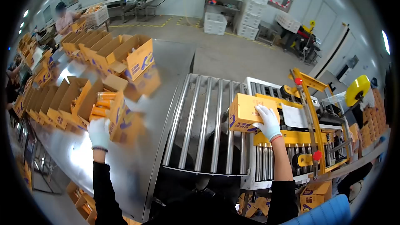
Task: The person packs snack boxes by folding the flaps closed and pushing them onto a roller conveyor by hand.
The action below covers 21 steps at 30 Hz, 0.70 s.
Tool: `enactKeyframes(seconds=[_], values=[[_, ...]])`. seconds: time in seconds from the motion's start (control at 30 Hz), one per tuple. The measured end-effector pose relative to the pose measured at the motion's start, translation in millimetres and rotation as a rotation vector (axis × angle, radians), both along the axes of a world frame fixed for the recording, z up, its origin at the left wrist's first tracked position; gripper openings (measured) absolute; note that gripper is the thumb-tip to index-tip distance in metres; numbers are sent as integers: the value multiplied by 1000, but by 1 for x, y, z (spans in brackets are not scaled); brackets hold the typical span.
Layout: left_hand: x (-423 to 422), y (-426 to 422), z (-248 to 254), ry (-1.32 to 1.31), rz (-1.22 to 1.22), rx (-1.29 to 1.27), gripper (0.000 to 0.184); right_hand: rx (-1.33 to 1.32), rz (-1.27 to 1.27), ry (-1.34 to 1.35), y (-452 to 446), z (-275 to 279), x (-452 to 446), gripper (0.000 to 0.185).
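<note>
My left hand (98, 133), in a white glove, grips the near side of an open carton (118, 118) on the steel table. Orange packs (103, 105) fill that carton, and its flaps stand up. The fingertips are partly hidden at the carton's edge. On the right, a closed yellow-brown carton (243, 112) with blue print lies where the rollers meet the sealing machine. My right hand (268, 121), also gloved, rests on its top and near edge with the fingers stretched out and spread.
Two rows of open cartons (93, 50) stand along the steel table (166, 66). A roller conveyor (204, 121) joins the table to a yellow-framed carton sealer (318, 121) with a tape roll (357, 90). A person (64, 21) stands at the far left. White crates (252, 12) are stacked behind.
</note>
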<state>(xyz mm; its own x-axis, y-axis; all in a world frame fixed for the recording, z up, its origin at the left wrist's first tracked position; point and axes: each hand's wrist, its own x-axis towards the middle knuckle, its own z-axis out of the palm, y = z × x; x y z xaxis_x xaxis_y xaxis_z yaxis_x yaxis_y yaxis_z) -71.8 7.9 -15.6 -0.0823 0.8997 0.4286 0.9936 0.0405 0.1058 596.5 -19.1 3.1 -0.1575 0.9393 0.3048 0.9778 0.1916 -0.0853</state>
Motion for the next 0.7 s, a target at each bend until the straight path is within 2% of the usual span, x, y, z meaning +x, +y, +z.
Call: enactKeyframes(seconds=[0.07, 0.13, 0.2, 0.23, 0.3, 0.33, 0.37, 0.43, 0.47, 0.5, 0.57, 0.6, 0.63, 0.7], values=[[42, -21, 11, -67, -174, 42, 25, 17, -7, -14, -11, 1, 8, 74], [76, -40, 23, -173, -373, 6, 17, 108, -196, -134, -21, -5, 1, 69], [102, -42, 23, -313, -593, 27, 11, -94, -180, -52, -26, 0, -47, 68], [111, -36, 20, -372, -697, 55, 11, 100, 25, 99, -35, -12, -81, 76], [140, -30, 38, -471, -739, 42, 9, -77, 115, 549, -49, -47, -139, 104], [148, -24, 43, -539, -805, -10, 11, -167, 203, 858, -45, -61, -158, 111], [155, -15, 46, -609, -876, -59, 14, -443, 162, 1005, -39, -67, -169, 109], [166, 6, 43, -916, -1063, -277, 14, 162, 296, 839, -29, -30, -202, 92], [168, 15, 45, -874, -1070, -436, 17, 82, 419, 373, -23, -2, -194, 75], [171, 25, 46, -830, -1074, -593, 20, 25, 523, 315, -20, -3, -191, 56], [193, 50, 34, -850, -942, -576, 31, -179, 589, 492, -11, -11, -178, 45], [205, 61, 31, -853, -854, -558, 34, -335, 427, 733, -5, -8, -170, 43], [215, 77, 10, -704, -898, -262, 37, -498, 258, 966, 4, -4, -164, 40], [237, 88, -5, -524, -652, -130, 51, -60, 471, 301, 43, 15, -168, 69]])
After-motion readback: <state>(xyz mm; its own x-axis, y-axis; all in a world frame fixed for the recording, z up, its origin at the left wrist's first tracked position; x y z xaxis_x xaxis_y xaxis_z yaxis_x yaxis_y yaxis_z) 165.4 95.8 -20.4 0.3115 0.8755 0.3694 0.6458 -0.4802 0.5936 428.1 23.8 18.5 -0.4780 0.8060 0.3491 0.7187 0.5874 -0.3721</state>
